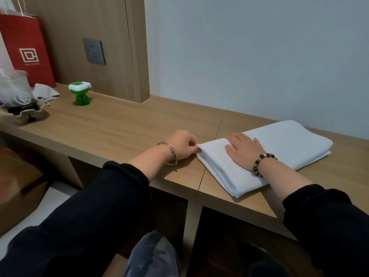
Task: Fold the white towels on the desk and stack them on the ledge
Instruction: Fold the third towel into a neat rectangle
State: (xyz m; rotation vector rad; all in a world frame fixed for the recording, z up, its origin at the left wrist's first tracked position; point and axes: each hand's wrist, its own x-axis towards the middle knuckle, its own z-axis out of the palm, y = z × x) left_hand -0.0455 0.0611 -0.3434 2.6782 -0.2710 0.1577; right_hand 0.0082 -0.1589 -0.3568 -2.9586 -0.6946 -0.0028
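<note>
A white towel (283,144), folded into a long flat strip, lies on the wooden desk (111,126) at the right, running from the front edge toward the wall. My left hand (180,144) pinches the towel's near-left corner with curled fingers. Flat on the towel's left part rests my right hand (244,149), fingers straight and pressing down. Both wrists wear bracelets.
A green and white bottle-shaped object (80,93) stands at the back left. A red paper bag (26,48), a clear bag (16,86) on a cardboard tray and a small cloth (46,92) crowd the far left. A wall socket (94,51) sits above them.
</note>
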